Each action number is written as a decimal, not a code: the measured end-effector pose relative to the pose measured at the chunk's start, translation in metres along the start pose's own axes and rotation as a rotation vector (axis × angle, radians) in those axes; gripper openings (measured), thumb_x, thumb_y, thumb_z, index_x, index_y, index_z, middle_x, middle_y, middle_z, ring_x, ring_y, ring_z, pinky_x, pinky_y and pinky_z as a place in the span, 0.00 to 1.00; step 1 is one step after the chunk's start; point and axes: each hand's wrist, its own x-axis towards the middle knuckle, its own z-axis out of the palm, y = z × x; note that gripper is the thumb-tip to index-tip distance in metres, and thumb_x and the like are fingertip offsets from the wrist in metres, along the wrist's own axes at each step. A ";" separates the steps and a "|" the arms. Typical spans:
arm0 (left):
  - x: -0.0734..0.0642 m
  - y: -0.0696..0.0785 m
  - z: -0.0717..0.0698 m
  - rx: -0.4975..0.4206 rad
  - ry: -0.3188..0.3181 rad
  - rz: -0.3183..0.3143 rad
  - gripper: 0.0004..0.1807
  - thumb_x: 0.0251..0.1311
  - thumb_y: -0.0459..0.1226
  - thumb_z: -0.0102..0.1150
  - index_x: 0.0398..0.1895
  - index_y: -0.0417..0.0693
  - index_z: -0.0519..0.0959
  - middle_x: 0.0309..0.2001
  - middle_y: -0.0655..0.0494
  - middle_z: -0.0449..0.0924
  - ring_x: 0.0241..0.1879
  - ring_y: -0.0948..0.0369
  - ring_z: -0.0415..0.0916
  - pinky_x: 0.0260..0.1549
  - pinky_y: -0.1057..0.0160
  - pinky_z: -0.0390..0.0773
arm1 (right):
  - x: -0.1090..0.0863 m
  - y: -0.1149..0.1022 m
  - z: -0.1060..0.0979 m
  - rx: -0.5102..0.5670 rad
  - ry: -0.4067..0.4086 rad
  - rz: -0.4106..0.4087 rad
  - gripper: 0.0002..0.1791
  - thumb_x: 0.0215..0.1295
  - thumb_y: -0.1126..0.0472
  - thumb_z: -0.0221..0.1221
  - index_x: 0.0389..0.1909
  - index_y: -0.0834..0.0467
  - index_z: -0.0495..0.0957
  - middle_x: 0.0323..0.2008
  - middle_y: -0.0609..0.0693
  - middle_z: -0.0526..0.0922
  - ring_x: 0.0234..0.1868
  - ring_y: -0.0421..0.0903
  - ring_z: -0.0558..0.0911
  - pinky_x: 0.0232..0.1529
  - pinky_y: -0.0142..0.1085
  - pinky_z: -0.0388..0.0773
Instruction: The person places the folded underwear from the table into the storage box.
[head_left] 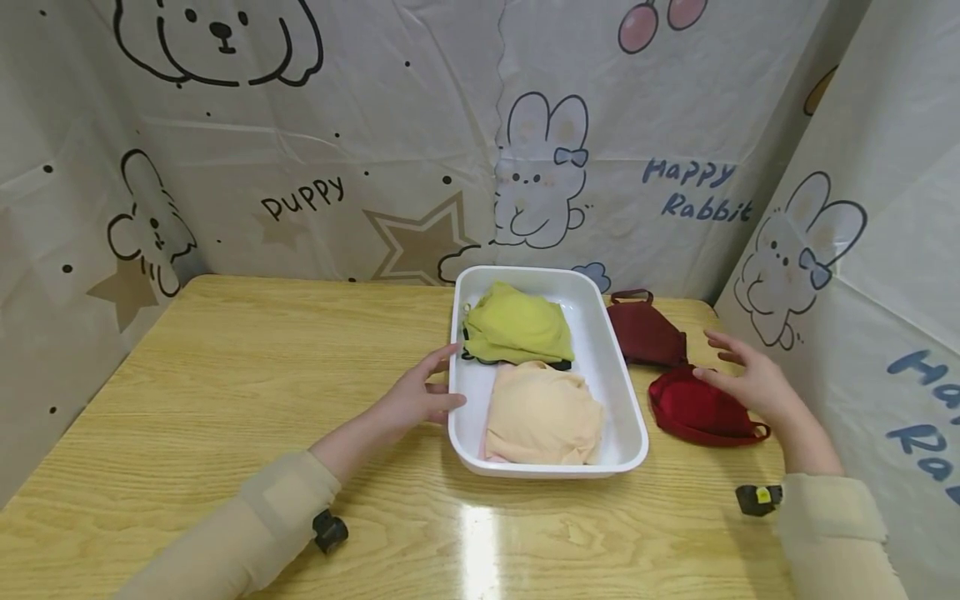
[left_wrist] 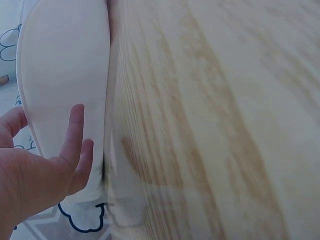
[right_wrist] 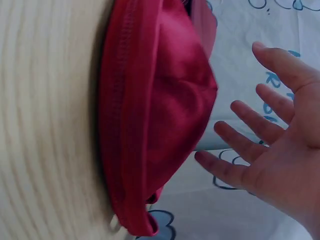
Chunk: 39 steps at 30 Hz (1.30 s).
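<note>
My left hand (head_left: 422, 392) is at the left side of a white plastic tray (head_left: 588, 329), fingers fairly straight against its outer wall and thumb at the rim. Inside the tray, a folded yellow-green bra (head_left: 517, 321) with dark edging lies at the far end. Nearer me is a folded beige bra (head_left: 543, 417) with pink showing beneath. Spread fingers of my right hand (right_wrist: 280, 135) hover by a bright red bra (head_left: 693, 408), which lies cup-up on the table. Behind it rests a dark maroon bra (head_left: 645, 333), its strap looped at the back.
The wooden table (head_left: 285, 358) reaches back to a printed cloth backdrop (head_left: 420, 125), with another cloth wall (head_left: 862, 275) close on the right. Small black cameras (head_left: 330, 531) are worn at both wrists.
</note>
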 end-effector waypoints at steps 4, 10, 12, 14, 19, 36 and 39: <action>0.001 -0.001 0.000 0.000 -0.003 -0.001 0.45 0.58 0.27 0.59 0.74 0.62 0.49 0.71 0.45 0.50 0.57 0.46 0.71 0.38 0.55 0.83 | 0.000 0.006 0.002 -0.038 -0.032 0.008 0.42 0.64 0.47 0.59 0.72 0.61 0.52 0.64 0.71 0.61 0.62 0.73 0.62 0.55 0.66 0.63; 0.002 -0.002 0.001 0.011 -0.004 0.000 0.45 0.58 0.28 0.59 0.74 0.62 0.49 0.71 0.45 0.50 0.55 0.47 0.72 0.39 0.56 0.83 | 0.002 0.019 0.003 -0.090 -0.098 0.067 0.45 0.63 0.42 0.57 0.71 0.65 0.51 0.63 0.74 0.61 0.60 0.74 0.63 0.55 0.65 0.64; 0.001 -0.002 0.001 0.019 0.002 0.000 0.44 0.58 0.28 0.60 0.74 0.62 0.50 0.71 0.46 0.50 0.54 0.48 0.73 0.39 0.56 0.83 | 0.003 0.023 0.002 -0.107 -0.121 0.083 0.47 0.62 0.41 0.57 0.70 0.66 0.51 0.62 0.76 0.61 0.59 0.74 0.63 0.55 0.64 0.65; 0.001 -0.002 0.001 0.025 0.004 0.004 0.44 0.58 0.29 0.60 0.74 0.61 0.49 0.71 0.45 0.50 0.53 0.48 0.73 0.39 0.56 0.82 | 0.003 0.027 0.003 -0.121 -0.142 0.098 0.48 0.62 0.40 0.57 0.70 0.66 0.51 0.62 0.77 0.60 0.59 0.74 0.63 0.55 0.64 0.64; 0.000 -0.001 0.001 0.018 0.006 0.008 0.44 0.58 0.28 0.59 0.74 0.60 0.49 0.71 0.45 0.50 0.53 0.48 0.73 0.40 0.54 0.82 | 0.005 0.034 0.004 -0.112 -0.188 0.128 0.49 0.62 0.38 0.56 0.71 0.66 0.49 0.62 0.78 0.60 0.61 0.72 0.62 0.56 0.63 0.64; 0.000 -0.002 0.001 0.025 0.004 0.007 0.44 0.58 0.28 0.59 0.74 0.61 0.49 0.71 0.45 0.50 0.53 0.48 0.73 0.40 0.54 0.82 | 0.011 0.044 0.008 0.050 -0.315 0.186 0.47 0.61 0.45 0.60 0.70 0.66 0.50 0.53 0.75 0.67 0.45 0.53 0.78 0.39 0.37 0.79; 0.000 -0.001 0.001 0.028 0.008 0.011 0.44 0.58 0.28 0.59 0.74 0.60 0.49 0.71 0.45 0.50 0.54 0.48 0.73 0.40 0.53 0.82 | 0.012 0.044 0.009 0.030 -0.304 0.162 0.46 0.60 0.45 0.61 0.69 0.66 0.52 0.51 0.74 0.70 0.43 0.52 0.79 0.37 0.37 0.78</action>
